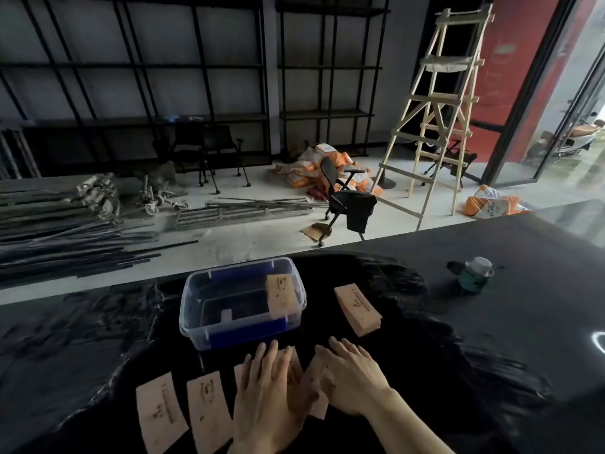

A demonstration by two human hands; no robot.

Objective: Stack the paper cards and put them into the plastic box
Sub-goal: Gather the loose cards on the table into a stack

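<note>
1. Black glossy table (pixel 491 322) is spreading under us, with a concrete floor, wooden ladder (pixel 438 119) and office chair (pixel 347 198) lying beyond at twelve o'clock.
2. We are pressing our left hand (pixel 265 388) and right hand (pixel 350 378) flat, fingers extended, on overlapping tan paper cards (pixel 302 385).
3. Two loose cards (pixel 183 407) are lying at nine o'clock of our hands.
4. Clear plastic box (pixel 196 290) is sitting at twelve o'clock, holding one card stack (pixel 282 294); another stack (pixel 358 309) is resting at one o'clock, beside a small bottle (pixel 476 273).

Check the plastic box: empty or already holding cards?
Not empty. One card bundle stands tilted inside the clear plastic box, leaning against its right wall; the rest of the floor looks bare.
</note>
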